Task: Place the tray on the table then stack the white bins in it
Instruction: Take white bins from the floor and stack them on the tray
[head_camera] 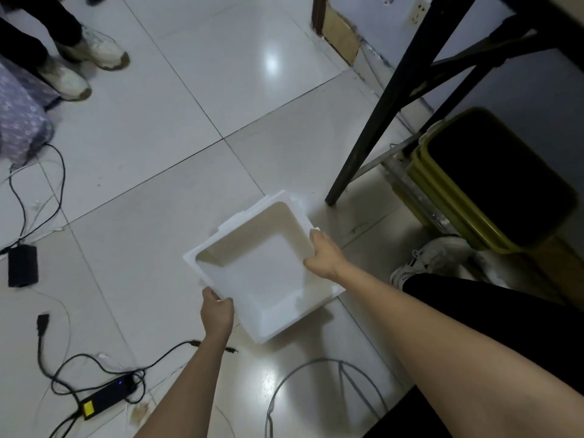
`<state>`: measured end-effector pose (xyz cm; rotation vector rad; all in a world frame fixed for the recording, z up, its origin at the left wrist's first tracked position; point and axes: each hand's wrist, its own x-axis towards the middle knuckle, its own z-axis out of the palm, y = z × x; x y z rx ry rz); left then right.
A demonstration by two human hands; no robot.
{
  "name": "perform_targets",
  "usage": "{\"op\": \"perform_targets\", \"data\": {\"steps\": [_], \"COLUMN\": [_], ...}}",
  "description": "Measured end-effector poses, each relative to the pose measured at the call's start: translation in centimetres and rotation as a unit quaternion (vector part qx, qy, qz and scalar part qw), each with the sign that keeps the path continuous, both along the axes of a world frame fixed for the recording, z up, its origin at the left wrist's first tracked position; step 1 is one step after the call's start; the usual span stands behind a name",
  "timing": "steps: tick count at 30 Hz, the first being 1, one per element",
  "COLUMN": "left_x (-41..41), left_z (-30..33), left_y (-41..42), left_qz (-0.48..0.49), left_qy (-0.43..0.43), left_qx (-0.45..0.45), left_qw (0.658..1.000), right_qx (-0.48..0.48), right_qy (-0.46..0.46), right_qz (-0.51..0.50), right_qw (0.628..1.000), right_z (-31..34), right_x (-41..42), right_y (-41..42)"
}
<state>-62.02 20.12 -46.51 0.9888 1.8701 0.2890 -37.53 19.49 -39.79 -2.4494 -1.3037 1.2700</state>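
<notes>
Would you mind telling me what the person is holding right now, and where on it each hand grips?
A white bin: the left hand grips its near-left rim, the right hand its right rim.

Both your arms are stretched out forward and down, bare forearms. Your left hand (217, 314) has its fingers (225, 301) curled shut over an edge; your right hand (325, 256) clamps the opposite edge (wrist bent slightly inward).
</notes>
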Motion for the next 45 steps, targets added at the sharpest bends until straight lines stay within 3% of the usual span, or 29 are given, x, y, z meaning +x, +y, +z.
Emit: {"op": "perform_targets", "data": {"steps": [7, 12, 22, 28, 35, 38, 45], "left_x": [2.5, 3.9, 2.0, 3.8, 10.9, 15.8, 30.0], "left_z": [4.6, 9.5, 23.9, 34.9, 47.4, 51.9, 60.5], "left_y": [1.3, 4.3, 10.4, 14.7, 15.8, 14.6, 8.3], "left_qz": [-0.030, -0.022, -0.060, -0.125, -0.210, -0.249, -0.379], "left_qy": [0.032, 0.096, 0.202, 0.213, 0.191, 0.161, 0.131], "left_qx": [0.152, 0.264, 0.356, 0.379, 0.408, 0.420, 0.462], "left_qw": [0.987, 0.960, 0.910, 0.892, 0.868, 0.858, 0.791], "right_qx": [0.124, 0.215, 0.317, 0.340, 0.374, 0.395, 0.390], "right_qy": [-0.006, -0.005, 0.030, -0.068, -0.085, -0.047, -0.047], "right_qz": [-0.086, -0.085, -0.071, -0.064, -0.138, -0.202, -0.334], "right_qw": [0.989, 0.973, 0.945, 0.936, 0.913, 0.895, 0.857], "right_z": [4.9, 9.7, 21.4, 29.3, 41.2, 45.3, 53.8], "right_x": [1.7, 1.9, 0.7, 2.1, 8.2, 12.1, 21.9], "right_y": [-0.6, 0.2, 3.1, 4.3, 0.8, -2.5, -13.6]}}
